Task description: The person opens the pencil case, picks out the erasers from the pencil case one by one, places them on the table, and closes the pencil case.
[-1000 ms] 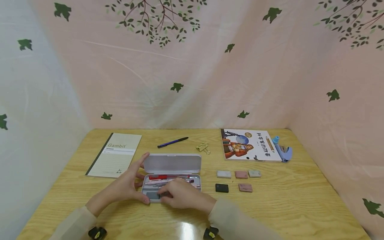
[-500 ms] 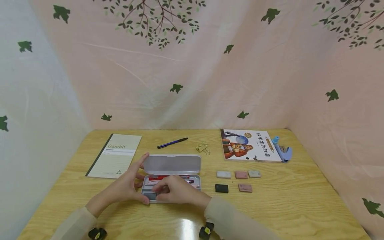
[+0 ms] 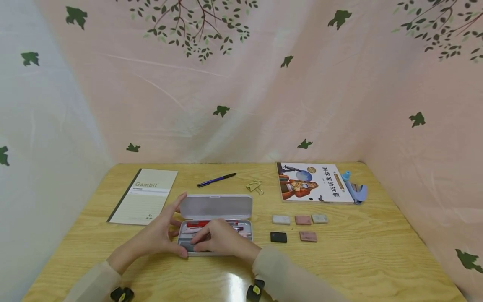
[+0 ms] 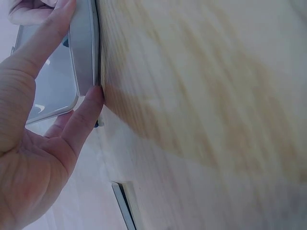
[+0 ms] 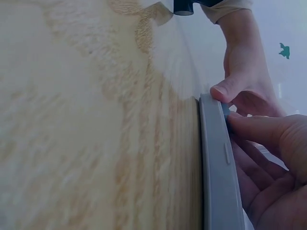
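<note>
A light grey pencil case (image 3: pixel 216 253) lies open on the table in the head view, lid raised at the back. Inside are red and pink pens (image 3: pixel 194 224). My left hand (image 3: pixel 160 235) grips the case's left end, thumb at the front edge, fingers spread up toward the lid. Over the front compartment, my right hand (image 3: pixel 222 239) pinches a dark grey eraser-like block (image 5: pixel 226 112) at the case's left end. The right fingers hide much of that block and part of the pens. In the left wrist view, thumb and fingers touch the case's wall (image 4: pixel 84 48).
Several small erasers (image 3: pixel 281 219) lie in two rows right of the case. Behind are a blue pen (image 3: pixel 216 180), a gold binder clip (image 3: pixel 254 186), and a picture book (image 3: pixel 313 184) beside a blue plastic item (image 3: pixel 357 194). A notebook (image 3: pixel 145 196) lies at the left.
My right hand has moved slightly left within the case, shifting to the front left compartment with the dark block. The left hand keeps its grip on the case.
</note>
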Demonstrator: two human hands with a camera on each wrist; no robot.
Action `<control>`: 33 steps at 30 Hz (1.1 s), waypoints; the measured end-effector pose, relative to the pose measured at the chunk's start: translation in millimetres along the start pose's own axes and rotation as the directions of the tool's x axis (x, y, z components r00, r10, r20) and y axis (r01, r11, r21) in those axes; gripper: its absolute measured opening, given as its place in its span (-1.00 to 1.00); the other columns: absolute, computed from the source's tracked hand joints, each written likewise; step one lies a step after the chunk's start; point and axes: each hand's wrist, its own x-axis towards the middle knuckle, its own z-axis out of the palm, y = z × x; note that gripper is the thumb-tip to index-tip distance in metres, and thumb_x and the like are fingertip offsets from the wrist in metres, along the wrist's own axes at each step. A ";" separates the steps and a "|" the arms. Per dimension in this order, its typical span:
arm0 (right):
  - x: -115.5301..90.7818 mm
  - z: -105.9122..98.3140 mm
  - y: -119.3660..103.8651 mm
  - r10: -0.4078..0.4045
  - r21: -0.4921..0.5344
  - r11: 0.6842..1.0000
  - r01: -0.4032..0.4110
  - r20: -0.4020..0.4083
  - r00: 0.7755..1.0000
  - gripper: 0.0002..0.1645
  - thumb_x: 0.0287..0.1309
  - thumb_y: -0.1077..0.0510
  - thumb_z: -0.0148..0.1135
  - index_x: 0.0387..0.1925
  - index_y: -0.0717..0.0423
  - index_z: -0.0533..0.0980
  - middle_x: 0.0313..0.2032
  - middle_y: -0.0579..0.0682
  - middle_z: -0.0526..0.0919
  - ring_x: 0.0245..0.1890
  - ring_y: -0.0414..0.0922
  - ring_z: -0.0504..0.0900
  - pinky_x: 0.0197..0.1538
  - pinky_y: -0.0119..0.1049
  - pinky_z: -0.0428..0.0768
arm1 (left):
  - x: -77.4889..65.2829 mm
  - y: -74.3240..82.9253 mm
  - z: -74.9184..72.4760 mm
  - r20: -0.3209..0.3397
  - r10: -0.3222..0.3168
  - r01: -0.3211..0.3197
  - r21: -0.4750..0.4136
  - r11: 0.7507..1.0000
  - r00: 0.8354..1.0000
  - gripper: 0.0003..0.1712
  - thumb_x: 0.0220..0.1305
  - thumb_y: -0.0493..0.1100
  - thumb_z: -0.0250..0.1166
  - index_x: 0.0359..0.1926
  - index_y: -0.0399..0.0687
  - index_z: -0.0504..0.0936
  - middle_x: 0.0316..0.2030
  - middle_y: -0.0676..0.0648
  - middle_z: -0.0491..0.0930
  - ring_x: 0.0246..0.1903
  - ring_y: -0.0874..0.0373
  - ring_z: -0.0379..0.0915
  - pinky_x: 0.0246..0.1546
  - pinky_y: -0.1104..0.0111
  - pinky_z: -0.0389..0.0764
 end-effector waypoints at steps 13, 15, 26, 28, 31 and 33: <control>-21.2 -51.4 6.7 0.077 0.204 0.976 -0.081 0.028 0.997 -0.91 0.15 0.22 0.49 -0.27 0.08 0.80 -0.40 -0.15 0.78 -0.48 -0.12 0.74 -0.39 -0.26 0.73 | -0.3 2.3 -0.1 0.002 -0.001 0.001 -0.003 1.000 1.000 0.64 -0.22 -0.01 0.74 0.61 0.49 -0.32 0.27 -0.21 0.19 0.02 -0.11 0.52 -0.04 0.25 0.70; -28.0 -62.7 10.3 0.096 0.231 0.967 -0.107 0.058 0.994 -0.91 0.17 0.21 0.48 -0.26 0.06 0.80 -0.36 -0.12 0.79 -0.44 -0.08 0.75 -0.36 -0.21 0.74 | -0.3 3.2 -0.1 0.003 -0.001 0.001 -0.008 1.000 1.000 0.64 -0.22 -0.01 0.74 0.61 0.49 -0.33 0.27 -0.22 0.19 0.02 -0.11 0.52 -0.03 0.25 0.69; -87.7 -132.9 32.3 0.205 0.331 0.917 -0.221 0.082 0.975 -0.81 0.21 0.15 0.46 -0.16 0.12 0.78 -0.19 0.07 0.78 -0.23 0.17 0.76 -0.15 -0.03 0.75 | -0.1 2.9 0.5 -0.004 -0.009 0.009 -0.003 1.000 1.000 0.67 -0.27 0.03 0.75 0.62 0.44 -0.32 0.27 -0.23 0.19 0.02 -0.10 0.52 -0.04 0.28 0.69; -102.8 -146.3 38.0 0.214 0.323 0.920 -0.222 0.059 0.975 -0.79 0.22 0.14 0.45 -0.15 0.15 0.77 -0.16 0.09 0.77 -0.23 0.21 0.76 -0.15 -0.04 0.75 | 0.0 2.4 0.7 -0.005 -0.012 0.012 -0.003 1.000 1.000 0.66 -0.28 0.04 0.75 0.61 0.48 -0.32 0.28 -0.23 0.18 0.02 -0.10 0.51 -0.04 0.29 0.69; -126.6 -166.3 50.5 0.213 0.311 0.927 -0.212 0.034 0.977 -0.78 0.25 0.18 0.42 -0.12 0.21 0.75 -0.15 0.13 0.76 -0.23 0.20 0.75 -0.16 -0.04 0.75 | -0.1 1.9 1.2 -0.005 -0.012 0.012 -0.006 1.000 1.000 0.67 -0.28 0.04 0.76 0.61 0.47 -0.31 0.28 -0.24 0.18 0.02 -0.10 0.51 -0.05 0.30 0.69; -143.2 -179.1 60.8 0.213 0.297 0.932 -0.208 0.013 0.977 -0.78 0.27 0.19 0.40 -0.11 0.23 0.74 -0.17 0.15 0.76 -0.28 0.17 0.76 -0.19 -0.02 0.75 | -0.4 2.0 1.4 -0.004 -0.013 0.013 -0.007 1.000 1.000 0.67 -0.28 0.04 0.76 0.62 0.44 -0.31 0.28 -0.24 0.17 0.02 -0.10 0.51 -0.05 0.30 0.69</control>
